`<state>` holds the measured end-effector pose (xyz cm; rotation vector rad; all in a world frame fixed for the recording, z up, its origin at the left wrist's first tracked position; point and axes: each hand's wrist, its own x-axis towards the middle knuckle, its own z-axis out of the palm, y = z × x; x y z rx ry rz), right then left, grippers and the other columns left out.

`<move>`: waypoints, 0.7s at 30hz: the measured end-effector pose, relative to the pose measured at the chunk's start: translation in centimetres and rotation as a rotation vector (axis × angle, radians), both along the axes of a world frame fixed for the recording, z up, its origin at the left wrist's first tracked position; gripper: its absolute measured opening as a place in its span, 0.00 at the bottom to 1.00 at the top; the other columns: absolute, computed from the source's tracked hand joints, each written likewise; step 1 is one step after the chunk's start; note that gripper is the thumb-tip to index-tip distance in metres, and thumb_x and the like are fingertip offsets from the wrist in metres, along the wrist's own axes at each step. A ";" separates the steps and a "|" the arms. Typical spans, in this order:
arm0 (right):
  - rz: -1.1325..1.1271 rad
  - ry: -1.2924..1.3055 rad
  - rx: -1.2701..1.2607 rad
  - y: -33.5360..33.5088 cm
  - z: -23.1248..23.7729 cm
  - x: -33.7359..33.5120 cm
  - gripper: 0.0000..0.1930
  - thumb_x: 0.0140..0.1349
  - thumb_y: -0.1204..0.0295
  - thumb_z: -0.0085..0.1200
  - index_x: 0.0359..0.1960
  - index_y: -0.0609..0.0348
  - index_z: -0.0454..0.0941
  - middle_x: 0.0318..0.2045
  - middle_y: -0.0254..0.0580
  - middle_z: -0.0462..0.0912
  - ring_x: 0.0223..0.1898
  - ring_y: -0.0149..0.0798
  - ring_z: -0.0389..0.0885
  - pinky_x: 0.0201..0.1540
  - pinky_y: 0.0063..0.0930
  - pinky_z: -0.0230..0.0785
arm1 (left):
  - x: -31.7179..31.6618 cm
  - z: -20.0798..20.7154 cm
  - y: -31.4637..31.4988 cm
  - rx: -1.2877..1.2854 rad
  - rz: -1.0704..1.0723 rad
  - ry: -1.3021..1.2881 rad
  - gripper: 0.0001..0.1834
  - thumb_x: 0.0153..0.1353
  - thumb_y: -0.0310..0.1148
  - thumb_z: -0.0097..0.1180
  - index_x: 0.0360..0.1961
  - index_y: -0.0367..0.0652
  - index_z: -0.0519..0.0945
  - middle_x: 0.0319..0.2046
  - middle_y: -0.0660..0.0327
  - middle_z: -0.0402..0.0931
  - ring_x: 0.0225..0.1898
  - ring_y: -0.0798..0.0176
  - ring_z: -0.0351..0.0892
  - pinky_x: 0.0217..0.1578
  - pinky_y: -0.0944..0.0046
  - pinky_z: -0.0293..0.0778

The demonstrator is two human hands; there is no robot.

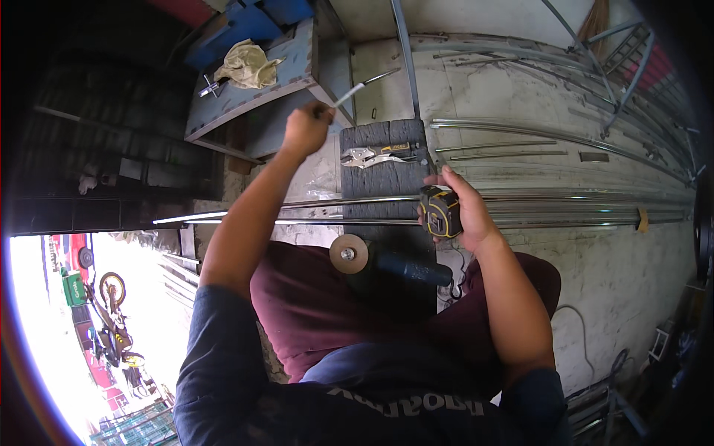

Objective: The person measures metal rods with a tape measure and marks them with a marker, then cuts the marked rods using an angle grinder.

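Observation:
My left hand [306,131] is raised near the corner of the metal table, fingers closed on a slim white stick [349,96] whose kind I cannot make out. My right hand [473,212] grips a black and yellow tape measure [441,212] over shiny metal tubes [312,221], which lie crosswise on a dark, worn bench [355,183]. Beyond the tubes, locking pliers [366,157] rest on that bench. Close to my body lies an angle grinder [407,268], its tan disc [348,254] facing up.
A metal table [245,100] with a crumpled cloth [248,65] stands at the far left. An upright metal post [405,59] rises behind the bench. More tubes [550,134] lie on the floor at the right. A parked motorcycle [113,320] shows in the bright opening at the left.

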<state>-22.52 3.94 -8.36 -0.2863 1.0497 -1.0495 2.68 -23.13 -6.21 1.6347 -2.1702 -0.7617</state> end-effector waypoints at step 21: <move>-0.054 1.137 -0.628 -7.6 -2.1 3.8 0.60 0.46 0.73 0.82 0.80 0.60 0.54 0.69 0.61 0.70 0.70 0.60 0.71 0.73 0.49 0.65 | -6.0 -1.5 6.0 0.525 -0.325 0.287 0.31 0.66 0.46 0.69 0.56 0.27 0.77 0.40 0.44 0.86 0.41 0.50 0.90 0.42 0.52 0.85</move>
